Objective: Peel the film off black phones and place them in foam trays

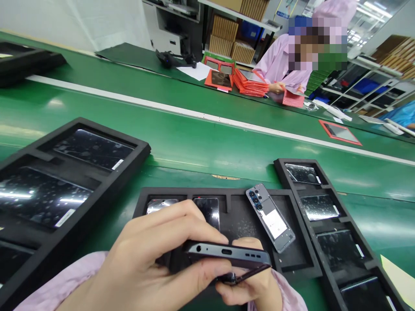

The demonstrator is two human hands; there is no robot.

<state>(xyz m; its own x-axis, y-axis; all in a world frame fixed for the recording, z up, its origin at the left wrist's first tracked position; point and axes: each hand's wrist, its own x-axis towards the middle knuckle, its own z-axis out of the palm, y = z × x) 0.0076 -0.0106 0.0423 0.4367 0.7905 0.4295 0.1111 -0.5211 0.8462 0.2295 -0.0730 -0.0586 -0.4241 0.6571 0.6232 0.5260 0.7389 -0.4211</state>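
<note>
My left hand (162, 250) pinches a dark smartphone (238, 254), fingers on top and thumb below. The phone is held edge-on, so its audio jack, charging port and speaker slots face me. Gripping its right end from behind is my right hand (253, 280). Below that end, by the right thumb, sticks out a thin dark piece (253, 271) with a rounded end; I cannot tell whether it is joined to the phone. Behind my hands lies a black foam tray (238, 211) holding screens and an opened phone (270, 218), its cameras and inner back showing, resting tilted.
Larger foam trays of film-covered screens stand left (142, 149) and right (313, 235) on the green bench (201, 142). A white strip (194, 113) crosses it. Opposite, a person in pink (275, 56) handles red sleeves beside a stack of red pouches (249, 84).
</note>
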